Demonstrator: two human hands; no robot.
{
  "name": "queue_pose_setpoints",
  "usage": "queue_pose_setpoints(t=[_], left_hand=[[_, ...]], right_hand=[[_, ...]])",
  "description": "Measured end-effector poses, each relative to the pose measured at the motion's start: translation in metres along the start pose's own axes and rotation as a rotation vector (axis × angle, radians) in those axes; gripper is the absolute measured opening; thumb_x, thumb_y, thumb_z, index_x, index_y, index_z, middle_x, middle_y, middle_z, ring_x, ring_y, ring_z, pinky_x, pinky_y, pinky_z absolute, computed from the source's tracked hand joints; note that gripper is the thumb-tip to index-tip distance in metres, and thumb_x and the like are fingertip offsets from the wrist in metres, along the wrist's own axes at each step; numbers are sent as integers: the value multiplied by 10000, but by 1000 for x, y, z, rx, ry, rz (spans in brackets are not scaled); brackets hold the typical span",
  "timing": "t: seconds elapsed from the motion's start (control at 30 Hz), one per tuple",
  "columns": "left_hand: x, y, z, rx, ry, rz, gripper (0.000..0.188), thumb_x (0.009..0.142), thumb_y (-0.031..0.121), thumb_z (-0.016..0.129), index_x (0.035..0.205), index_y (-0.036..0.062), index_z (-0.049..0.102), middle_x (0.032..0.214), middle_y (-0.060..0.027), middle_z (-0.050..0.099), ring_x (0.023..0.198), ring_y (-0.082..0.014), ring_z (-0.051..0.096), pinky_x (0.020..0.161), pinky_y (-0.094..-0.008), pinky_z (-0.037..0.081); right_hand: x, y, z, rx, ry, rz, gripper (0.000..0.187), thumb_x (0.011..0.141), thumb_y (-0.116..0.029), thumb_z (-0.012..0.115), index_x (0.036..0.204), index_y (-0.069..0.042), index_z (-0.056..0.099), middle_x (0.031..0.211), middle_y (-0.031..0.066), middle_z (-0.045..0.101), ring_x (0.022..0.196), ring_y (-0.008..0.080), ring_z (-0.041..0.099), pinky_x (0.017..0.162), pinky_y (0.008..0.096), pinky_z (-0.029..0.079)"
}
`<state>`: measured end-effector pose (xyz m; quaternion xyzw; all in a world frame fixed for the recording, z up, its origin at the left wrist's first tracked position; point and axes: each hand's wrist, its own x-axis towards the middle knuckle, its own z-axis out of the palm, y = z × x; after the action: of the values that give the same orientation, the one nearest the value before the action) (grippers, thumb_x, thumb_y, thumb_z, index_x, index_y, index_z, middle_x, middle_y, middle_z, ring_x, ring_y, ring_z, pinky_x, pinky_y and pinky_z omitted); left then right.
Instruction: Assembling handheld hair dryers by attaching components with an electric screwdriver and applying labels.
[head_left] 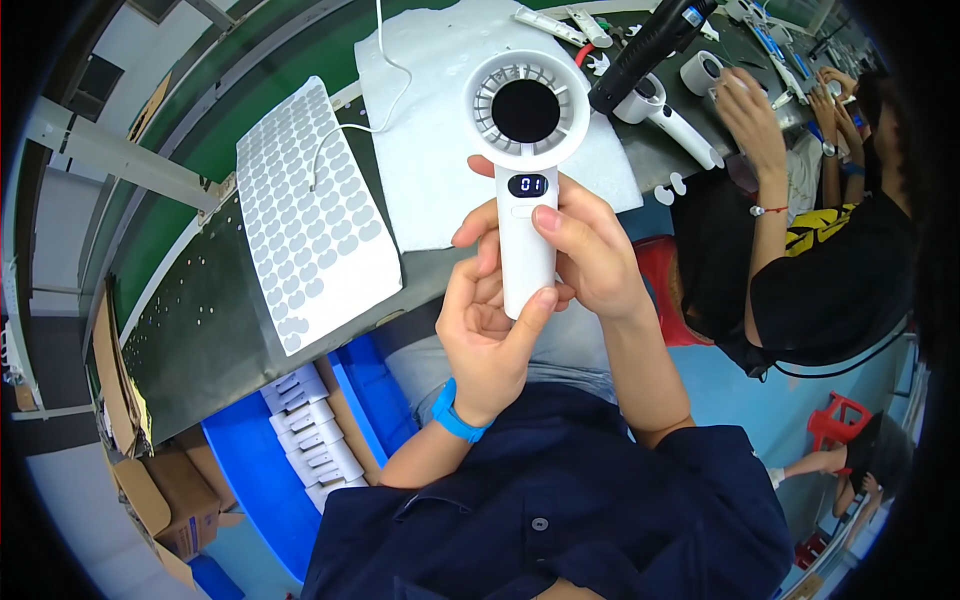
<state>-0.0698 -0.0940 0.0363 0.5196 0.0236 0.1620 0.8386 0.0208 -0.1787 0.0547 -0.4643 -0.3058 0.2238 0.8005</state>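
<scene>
Handheld fan [525,172]: being held up between both hands by the near edge of the desk [200,350], glowing at the display [527,185], not giving away any blade spin
Right hand [597,250]: wrapping snugly around the upper handle, thumb side facing front, hovering or resting right by the button [521,211] (can't tell which); maybe risking an accidental setting change, from squeezing too hard up there
Left hand [488,335]: pinching the bottom end of the handle, closing loosely from below; maybe risking a drop, from relaxing both grips at once on smooth-looking plastic
Black tool [648,60]: sitting just beside the fan's head, not showing clearly if touching; probably risking a scuffed rim, from swinging the fan right without looking
White cable [379,131]: trailing over the foam sheet [430,190] and onto the sticker sheet [320,215]; possibly risking a snag, from catching a sleeve and dragging stickers along
Blue bin [250,500]: holding white parts [318,440] down below; possibly risking scratches, from fumbling the fan off to the left
</scene>
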Motion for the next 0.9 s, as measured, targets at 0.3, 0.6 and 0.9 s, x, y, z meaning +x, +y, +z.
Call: queue_pose_setpoints(t=[0.3,0.6,0.9], left_hand=[[1,-5,-1,-13,-12,3,349,819,-57,581,1107,-57,384,1023,-211,583,884,-232,635,778,-314,537],[1,-5,0,2,-14,-11,357,809,-85,578,1106,-48,382,1059,-215,570,910,-240,626,801,-325,533],[0,-6,4,66,-7,27,383,795,-95,588,1121,-49,393,1083,-200,567,962,-226,604,842,-331,518]], right_hand=[[1,1,-4,-41,-31,-26,540,917,-226,356,1284,163,284,1015,259,593,799,174,611,754,283,491],[1,-3,-4,-17,-15,-5,537,877,-200,410,1266,157,309,1012,263,597,791,176,611,767,300,495],[-3,-2,-5,-46,53,27,375,854,-110,458,1167,92,413,939,232,626,749,166,626,711,291,518]])
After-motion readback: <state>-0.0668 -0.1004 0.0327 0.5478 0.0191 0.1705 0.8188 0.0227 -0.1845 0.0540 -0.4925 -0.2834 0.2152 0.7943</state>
